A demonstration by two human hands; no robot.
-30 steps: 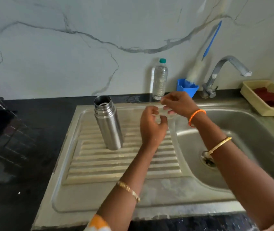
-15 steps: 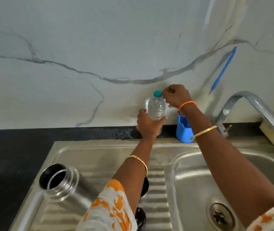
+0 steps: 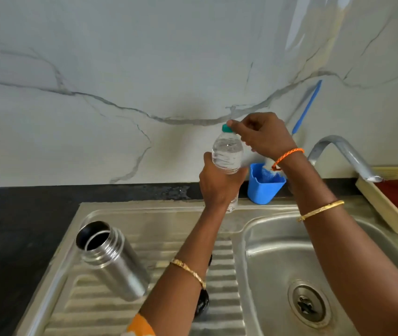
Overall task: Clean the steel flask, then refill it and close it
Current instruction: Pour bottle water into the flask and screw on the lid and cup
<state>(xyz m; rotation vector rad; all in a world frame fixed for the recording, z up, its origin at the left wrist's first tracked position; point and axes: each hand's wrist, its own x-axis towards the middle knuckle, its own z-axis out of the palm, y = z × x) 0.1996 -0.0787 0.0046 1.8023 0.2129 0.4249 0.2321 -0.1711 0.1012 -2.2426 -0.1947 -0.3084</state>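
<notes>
Since a second ago your left hand [image 3: 218, 187] has lifted the water bottle [image 3: 227, 155], curled round it; right hand [image 3: 264, 135] pinches the green cap [image 3: 227, 128], probably unscrewing. Refill is next. Steel flask [image 3: 110, 259] stands open on the drainboard [image 3: 166, 229].

flask [image 3: 113, 260] stands on drainboard [image 3: 101, 309], left of sink basin [image 3: 278, 270]. bottle [image 3: 227, 154] held up behind drainboard, left of cup [image 3: 264, 184]. tap [image 3: 345, 156] behind basin, tray [image 3: 387, 204] at its right.
</notes>
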